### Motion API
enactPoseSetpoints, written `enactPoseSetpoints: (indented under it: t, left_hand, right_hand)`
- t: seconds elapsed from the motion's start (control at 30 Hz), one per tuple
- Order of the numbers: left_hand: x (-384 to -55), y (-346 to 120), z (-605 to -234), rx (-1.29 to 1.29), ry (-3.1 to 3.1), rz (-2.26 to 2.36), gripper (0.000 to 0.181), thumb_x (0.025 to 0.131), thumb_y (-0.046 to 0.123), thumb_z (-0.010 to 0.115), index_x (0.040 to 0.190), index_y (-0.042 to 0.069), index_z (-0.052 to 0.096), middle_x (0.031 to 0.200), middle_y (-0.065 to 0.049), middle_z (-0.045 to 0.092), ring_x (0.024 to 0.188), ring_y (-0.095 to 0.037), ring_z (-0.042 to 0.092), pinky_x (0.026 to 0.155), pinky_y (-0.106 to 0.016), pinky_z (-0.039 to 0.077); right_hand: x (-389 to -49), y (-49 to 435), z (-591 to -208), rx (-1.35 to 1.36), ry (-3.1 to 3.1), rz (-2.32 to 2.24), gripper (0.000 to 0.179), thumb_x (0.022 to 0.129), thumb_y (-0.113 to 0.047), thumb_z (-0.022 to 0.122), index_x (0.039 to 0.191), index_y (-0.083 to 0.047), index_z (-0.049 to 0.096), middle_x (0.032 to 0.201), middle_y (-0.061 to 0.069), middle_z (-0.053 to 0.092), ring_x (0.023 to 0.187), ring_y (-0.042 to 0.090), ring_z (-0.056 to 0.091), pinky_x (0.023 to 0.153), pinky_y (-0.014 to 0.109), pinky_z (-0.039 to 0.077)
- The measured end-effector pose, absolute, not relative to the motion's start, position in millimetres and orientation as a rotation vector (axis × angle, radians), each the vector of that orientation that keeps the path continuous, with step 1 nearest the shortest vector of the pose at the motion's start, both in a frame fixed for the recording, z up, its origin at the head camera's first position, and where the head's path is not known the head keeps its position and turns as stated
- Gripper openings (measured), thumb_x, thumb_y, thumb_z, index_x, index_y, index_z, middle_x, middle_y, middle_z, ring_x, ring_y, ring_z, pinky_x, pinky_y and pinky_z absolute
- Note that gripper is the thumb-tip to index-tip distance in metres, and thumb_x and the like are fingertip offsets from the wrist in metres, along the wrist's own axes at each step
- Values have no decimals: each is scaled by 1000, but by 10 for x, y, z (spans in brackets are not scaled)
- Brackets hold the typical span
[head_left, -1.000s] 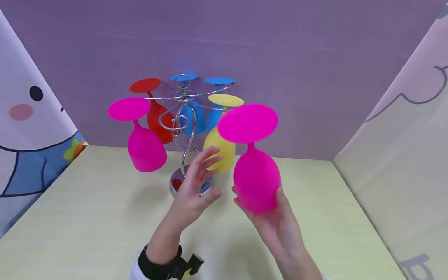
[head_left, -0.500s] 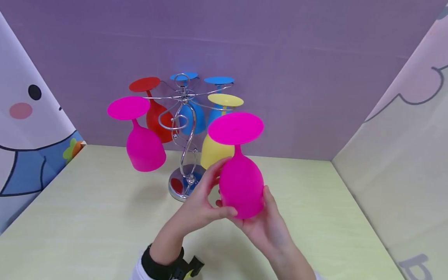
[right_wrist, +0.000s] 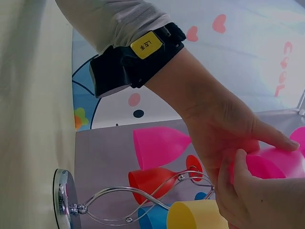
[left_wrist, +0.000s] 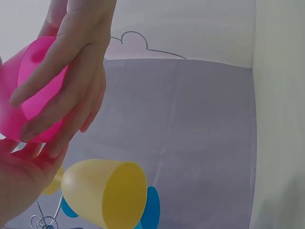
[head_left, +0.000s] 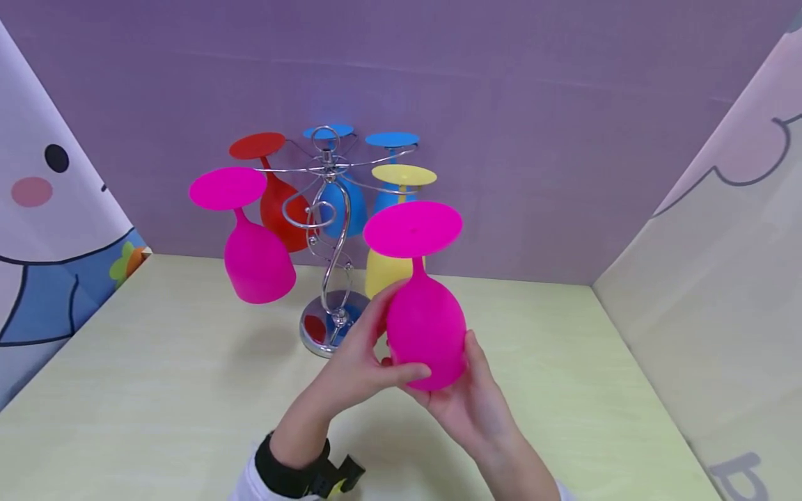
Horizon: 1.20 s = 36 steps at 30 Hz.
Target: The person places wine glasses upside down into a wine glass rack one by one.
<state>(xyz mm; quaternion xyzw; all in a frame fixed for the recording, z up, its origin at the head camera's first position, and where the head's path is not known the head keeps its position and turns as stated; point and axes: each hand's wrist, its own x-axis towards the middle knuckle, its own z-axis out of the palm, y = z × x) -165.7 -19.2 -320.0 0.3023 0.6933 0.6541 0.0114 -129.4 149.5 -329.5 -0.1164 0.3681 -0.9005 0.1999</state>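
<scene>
An upside-down pink goblet [head_left: 426, 327] is held in front of the rack by both hands, its round foot uppermost. My left hand [head_left: 360, 369] grips the bowl from the left, thumb across its front. From below and the right, my right hand [head_left: 473, 407] holds the same bowl near its rim; part of its fingers is hidden behind the cup. Behind stands a chrome spiral rack [head_left: 338, 243] on a round base. Inverted goblets hang from it: a second pink one [head_left: 258, 261], a red one [head_left: 282, 212], a yellow one [head_left: 387, 271] and two blue ones [head_left: 351, 205].
The rack stands on a pale yellow-green table [head_left: 188, 390] near a purple back wall [head_left: 532, 139]. Printed panels close in the left and right sides. A strap with a camera [head_left: 301, 470] sits on the left wrist.
My left hand has come right and taken hold of the pink goblet's bowl. My right hand has brought the goblet slightly left and lower, closer to the left hand.
</scene>
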Motion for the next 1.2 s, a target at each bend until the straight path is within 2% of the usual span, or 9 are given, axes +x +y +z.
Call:
enactPoseSetpoints:
  t: [0.53, 0.77, 1.0, 1.2]
  left_hand:
    - [-1606, -258, -3227, 891, 2183, 2089, 86, 72, 18, 77, 140, 28, 26, 136, 0, 38, 123, -20, 35, 85, -44, 50]
    - [-1705, -306, -3046, 891, 2403, 2052, 87, 69, 22, 79, 139, 30, 27, 132, 1, 42, 119, -19, 39, 80, -40, 52]
    - [-1784, -458, -2934, 748, 2575, 1978, 87, 69, 28, 79, 139, 30, 27, 131, -1, 42, 118, -19, 39, 77, -41, 53]
    - [-1855, -568, -2888, 701, 2644, 1954, 87, 69, 27, 79, 139, 23, 27, 131, -3, 42, 118, -19, 39, 78, -43, 53]
  right_hand:
    - [-1293, 1466, -3377, -430, 1003, -2483, 50, 98, -43, 18, 145, -28, 13, 142, 6, 28, 130, 30, 30, 101, 37, 38]
    - [-1396, 1628, -3320, -471, 1271, -2476, 60, 96, -45, 32, 144, -16, 14, 142, 12, 31, 126, 32, 36, 102, 40, 37]
    - [-1528, 1966, -3200, -680, 1672, -2499, 49, 100, -29, 31, 144, -13, 15, 141, 24, 30, 121, 39, 41, 100, 39, 39]
    - [-1604, 2287, -3078, -744, 2013, -2561, 45, 99, -14, 31, 142, -11, 18, 138, 16, 34, 123, 32, 40, 101, 30, 38]
